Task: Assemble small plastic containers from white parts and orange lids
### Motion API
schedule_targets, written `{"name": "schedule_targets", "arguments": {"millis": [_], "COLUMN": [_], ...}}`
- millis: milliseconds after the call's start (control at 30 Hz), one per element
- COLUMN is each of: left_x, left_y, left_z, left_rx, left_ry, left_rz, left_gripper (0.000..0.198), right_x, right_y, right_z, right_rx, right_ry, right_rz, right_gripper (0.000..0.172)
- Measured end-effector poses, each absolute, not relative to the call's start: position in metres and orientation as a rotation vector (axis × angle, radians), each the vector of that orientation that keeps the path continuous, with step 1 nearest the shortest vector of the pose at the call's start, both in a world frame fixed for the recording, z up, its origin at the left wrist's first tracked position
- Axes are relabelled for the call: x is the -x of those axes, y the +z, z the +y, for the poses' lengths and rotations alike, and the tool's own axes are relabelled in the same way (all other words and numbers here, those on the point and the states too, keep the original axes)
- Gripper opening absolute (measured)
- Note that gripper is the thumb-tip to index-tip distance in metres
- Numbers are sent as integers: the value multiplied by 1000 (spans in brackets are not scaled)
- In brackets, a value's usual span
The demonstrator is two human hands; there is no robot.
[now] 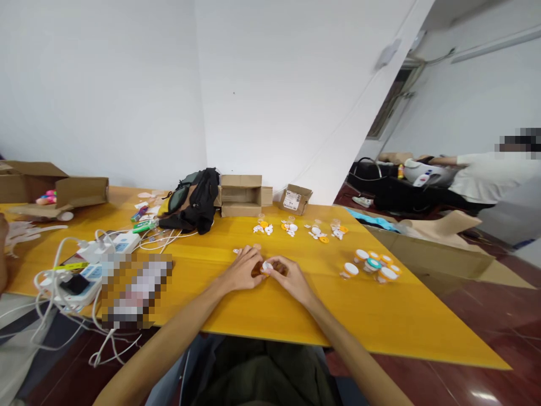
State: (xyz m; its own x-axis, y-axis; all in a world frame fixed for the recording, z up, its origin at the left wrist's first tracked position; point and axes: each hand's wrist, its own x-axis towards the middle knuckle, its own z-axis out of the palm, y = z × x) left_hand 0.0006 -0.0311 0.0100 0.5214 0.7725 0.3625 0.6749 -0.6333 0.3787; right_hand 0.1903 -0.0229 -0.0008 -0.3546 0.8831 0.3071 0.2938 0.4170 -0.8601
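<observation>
Over the middle of the table [296, 321], a small white round piece [266, 265] sits between my two hands. My right hand [291, 277] pinches it between thumb and fingers. From the other side, my left hand [244, 269] curls its fingers and thumb towards the same piece and appears to grip it too. The piece's exact kind is too small to make out. Just beyond my left fingertips lie a tiny white part [235, 251] and a clear round piece [257, 247].
Piles of white and orange parts [291, 228] lie further back. Several lidded cups [350, 270] stand at the right. Cardboard boxes [242, 211] and a black bag [203, 203] are behind. Power strips with cables [91, 276] and a phone lie left. Another person [486, 175] sits far right.
</observation>
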Motion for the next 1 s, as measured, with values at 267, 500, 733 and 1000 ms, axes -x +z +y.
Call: {"name": "schedule_targets", "arguments": {"millis": [267,500,733,1000], "left_x": [-1,-1,0,0], "left_y": [9,7,6,8], "left_z": [-30,-29,-28,-29], "left_rx": [-2548,-2542,-2526,-2514], "left_ry": [778,780,782,794], "left_rz": [1218,1228,1213,1210], "left_gripper": [11,15,14,14], "right_x": [-191,-190,-190,-192], "right_y": [-5,-5,-8,-11], "right_z": [-22,-20,-19,-21], "right_rx": [928,892,925,889], "right_ry": [744,810,841,786], "right_rz": [-1986,-1983,-1982,-2004], "right_gripper": [24,25,21,16]}}
